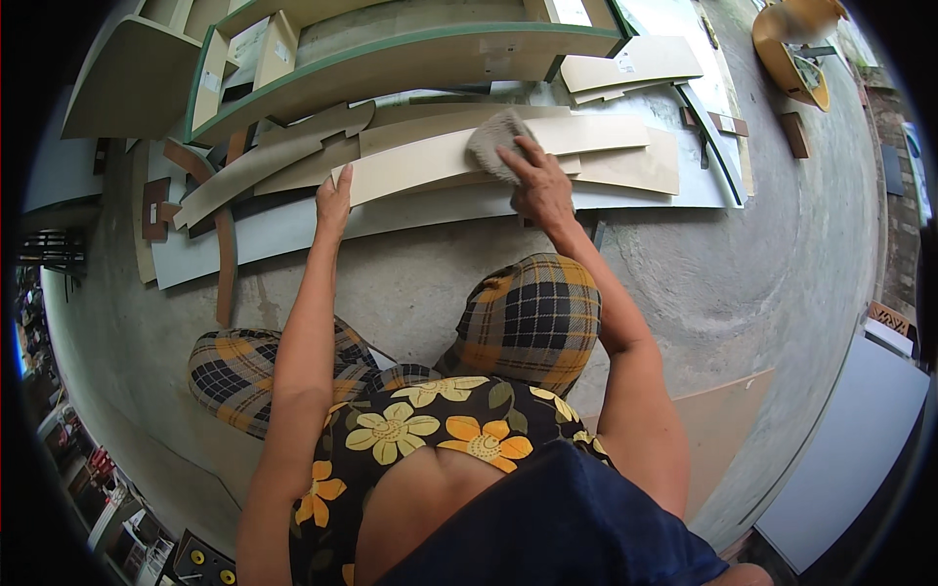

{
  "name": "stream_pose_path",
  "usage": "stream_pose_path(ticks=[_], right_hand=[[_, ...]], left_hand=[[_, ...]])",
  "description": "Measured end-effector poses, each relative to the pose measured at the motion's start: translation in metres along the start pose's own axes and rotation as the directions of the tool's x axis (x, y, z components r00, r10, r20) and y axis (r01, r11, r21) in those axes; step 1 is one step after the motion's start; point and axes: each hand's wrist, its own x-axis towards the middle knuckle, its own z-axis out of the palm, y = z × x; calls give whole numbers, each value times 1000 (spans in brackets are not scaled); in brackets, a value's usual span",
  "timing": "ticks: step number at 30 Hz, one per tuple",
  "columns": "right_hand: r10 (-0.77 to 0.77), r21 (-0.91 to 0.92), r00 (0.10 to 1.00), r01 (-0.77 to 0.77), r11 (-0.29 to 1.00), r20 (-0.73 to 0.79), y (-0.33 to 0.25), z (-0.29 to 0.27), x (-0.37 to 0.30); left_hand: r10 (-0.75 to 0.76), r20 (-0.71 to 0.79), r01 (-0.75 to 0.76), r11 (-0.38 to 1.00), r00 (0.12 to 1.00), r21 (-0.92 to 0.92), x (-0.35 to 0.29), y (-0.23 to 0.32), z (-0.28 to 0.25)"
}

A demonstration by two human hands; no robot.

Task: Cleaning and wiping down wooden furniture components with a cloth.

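A long, pale wooden board lies across a stack of other boards in front of me. My left hand grips its left end, the thumb up along the edge. In my right hand is a grey cloth, pressed on the board's upper face right of its middle. The fingers lie over the cloth's right side. Beneath are more pale boards, and a notched board slants away at the left.
A pale shelf frame with green edges stands just beyond the boards. White panels lie under the stack on the concrete floor. Brown curved strips jut out at the left. An orange-yellow container sits far right.
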Motion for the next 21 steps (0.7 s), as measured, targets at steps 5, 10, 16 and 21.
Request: stream_pose_path(ticks=[5,10,16,21], right_hand=[[484,-17,769,-539,842,-417,161,-32,-30],[707,266,552,-672,691,-443,177,-110,-60],[20,147,851,68,987,-525,-1,-72,13],[-295,35,955,297,954,-40,-75,-23,33]], left_hand=[[-46,111,59,991,993,-120,-6,20,-4],[-28,282,113,950,959,-290,-6,67,-26],[79,342,-51,994,936,-92,3,87,-29],[159,316,-133,986,935,-102,1,87,-12]])
